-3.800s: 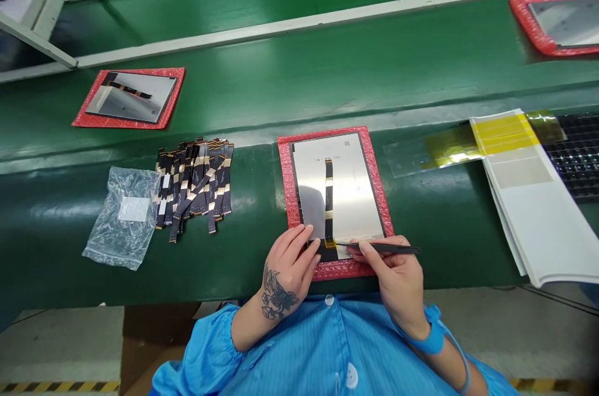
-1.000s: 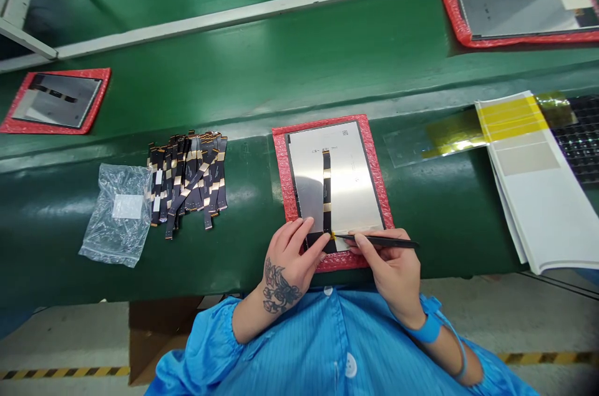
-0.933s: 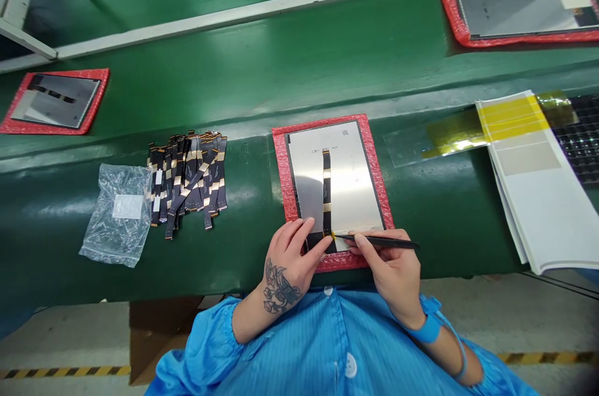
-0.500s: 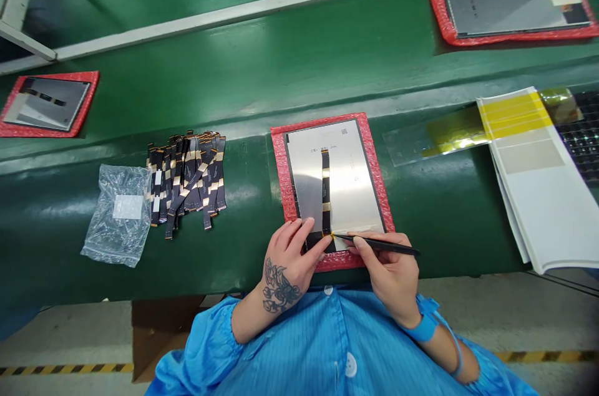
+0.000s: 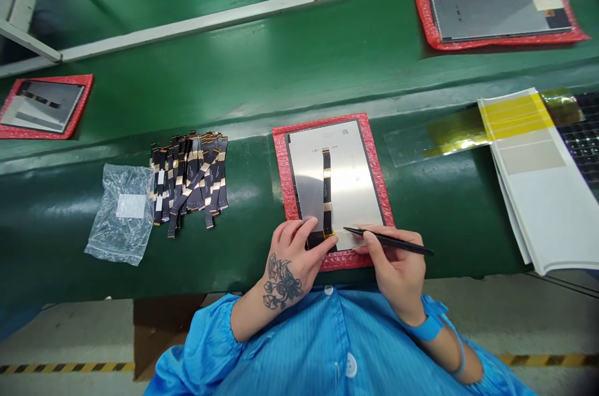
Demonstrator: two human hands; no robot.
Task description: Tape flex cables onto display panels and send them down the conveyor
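Observation:
My right hand [image 5: 397, 268] grips black tweezers [image 5: 397, 241] like a pen; their tip hovers over the lower part of a silver display panel [image 5: 358, 196]. The panel lies on a red bubble-wrap pouch [image 5: 379, 174]. A black flex cable [image 5: 327, 187] with gold bands runs lengthwise over the panel. My left hand [image 5: 290, 262] rests on the panel's lower left, fingers apart. One of its fingertips presses beside a small piece of yellow tape [image 5: 330, 234] at the cable's lower end. That finger partly hides the joint.
Left of the panel lie a heap of flex cables [image 5: 191, 178] and a clear plastic bag [image 5: 122, 215]. To the right are white sheets [image 5: 545, 196] with yellow film [image 5: 453, 134] and a black gridded tray [image 5: 589, 134]. Two wrapped panels [image 5: 498, 9] lie on the green belt [image 5: 262, 53] behind.
The tweezers' tip has moved right, away from the yellow tape and the cable's end. My left hand stays at the joint. Both panels on the belt have shifted left.

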